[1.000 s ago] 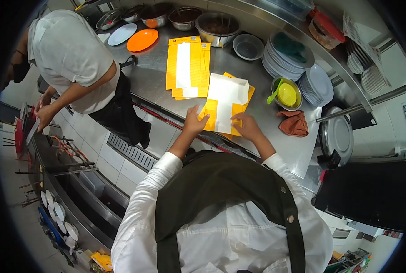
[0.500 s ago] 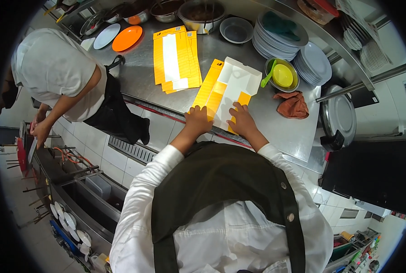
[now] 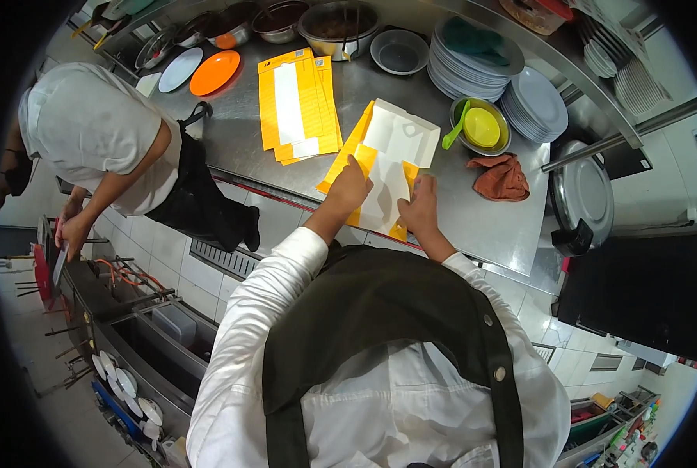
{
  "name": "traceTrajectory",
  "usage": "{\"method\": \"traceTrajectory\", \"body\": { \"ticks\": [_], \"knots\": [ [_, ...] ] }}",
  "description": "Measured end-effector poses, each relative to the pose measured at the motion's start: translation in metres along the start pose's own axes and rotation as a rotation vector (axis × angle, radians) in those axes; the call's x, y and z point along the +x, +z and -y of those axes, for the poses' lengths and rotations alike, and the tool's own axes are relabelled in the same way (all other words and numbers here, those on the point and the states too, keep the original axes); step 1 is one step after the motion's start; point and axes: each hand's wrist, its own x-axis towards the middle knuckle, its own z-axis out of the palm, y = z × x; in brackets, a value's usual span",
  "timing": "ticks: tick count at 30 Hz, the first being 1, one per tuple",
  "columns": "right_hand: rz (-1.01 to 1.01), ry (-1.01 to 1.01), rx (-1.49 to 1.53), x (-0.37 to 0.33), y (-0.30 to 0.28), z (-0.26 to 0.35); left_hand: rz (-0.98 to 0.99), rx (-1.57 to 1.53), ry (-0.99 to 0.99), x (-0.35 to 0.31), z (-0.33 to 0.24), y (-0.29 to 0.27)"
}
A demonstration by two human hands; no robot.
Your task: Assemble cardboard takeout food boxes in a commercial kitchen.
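A part-folded cardboard box (image 3: 391, 183), yellow outside and white inside, lies at the near edge of the steel table. Its far end has raised white flaps. My left hand (image 3: 348, 191) grips the box's left side, thumb over the inner face and index finger stretched along the yellow panel. On the opposite side, my right hand (image 3: 419, 209) pinches the yellow side flap, its fingers bent around the outside. A stack of flat yellow-and-white box blanks (image 3: 298, 105) rests to the left of the box.
Right of the box are a metal bowl (image 3: 507, 140) holding a yellow bowl and green spoon, a rust-coloured cloth (image 3: 501, 178) and stacked white plates (image 3: 536, 105). Pots (image 3: 337, 30) line the back. An orange plate (image 3: 215, 72) lies far left, near a co-worker (image 3: 103, 140) in white.
My left hand has moved up along the box's left side, its index finger now extended. My right hand has turned and closed on the right flap. The box's sides stand more folded up.
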Motion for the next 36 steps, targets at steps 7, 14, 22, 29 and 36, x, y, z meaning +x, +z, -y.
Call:
{"method": "traceTrajectory", "body": {
  "ticks": [7, 14, 22, 29, 36],
  "knots": [
    [0.087, 0.556, 0.086, 0.017, -0.008, -0.01, 0.217, -0.779, 0.051, -0.021, 0.008, -0.04],
    [0.194, 0.599, 0.691, 0.046, -0.032, 0.029, -0.049, -1.192, 0.13, -0.027, 0.013, -0.05],
    [0.193, 0.525, 0.893, 0.059, -0.049, 0.063, -0.171, -1.329, 0.129, -0.046, 0.006, -0.072],
    [0.348, 0.596, 0.903, 0.052, -0.063, 0.073, -0.131, -1.3, 0.223, -0.061, 0.033, -0.061],
    [0.493, 0.629, 0.987, 0.04, -0.05, 0.066, 0.009, -1.707, 0.117, -0.058, 0.026, -0.043]
  ]
}}
